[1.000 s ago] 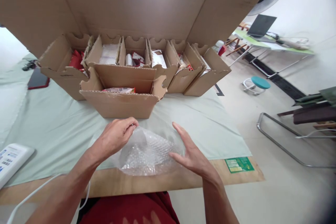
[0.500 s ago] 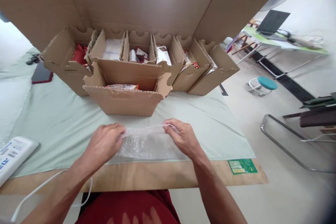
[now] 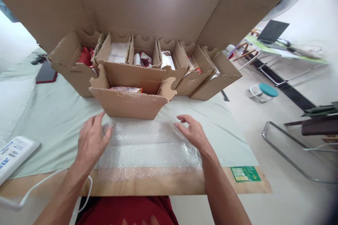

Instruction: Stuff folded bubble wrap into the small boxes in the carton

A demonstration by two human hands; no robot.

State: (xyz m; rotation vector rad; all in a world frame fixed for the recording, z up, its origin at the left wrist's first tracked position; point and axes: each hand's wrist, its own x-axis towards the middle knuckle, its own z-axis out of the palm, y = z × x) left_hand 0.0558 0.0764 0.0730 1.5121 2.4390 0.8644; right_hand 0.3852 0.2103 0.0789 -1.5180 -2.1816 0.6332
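A clear sheet of bubble wrap (image 3: 150,151) lies spread over the green cloth and the wooden front edge of the table. My left hand (image 3: 92,137) is at its left side, thumb and fingers apart, holding nothing. Over on the right, my right hand (image 3: 192,132) is open by the sheet's far right part, with fingers apart; whether it touches the plastic I cannot tell. Just beyond the sheet stands a cardboard box (image 3: 129,103) with a printed packet (image 3: 126,89) inside.
Behind stand several cardboard bins (image 3: 79,81) against a tall cardboard panel (image 3: 153,3). A phone (image 3: 46,73) and a white device with a cable (image 3: 17,156) are on the left. A green card (image 3: 245,174) lies at the front right. A stool (image 3: 268,89) stands on the floor.
Both hands have let go of the bubble wrap and moved apart. The sheet, earlier held by its far edge, now lies unfolded and flat. The view has shifted slightly.
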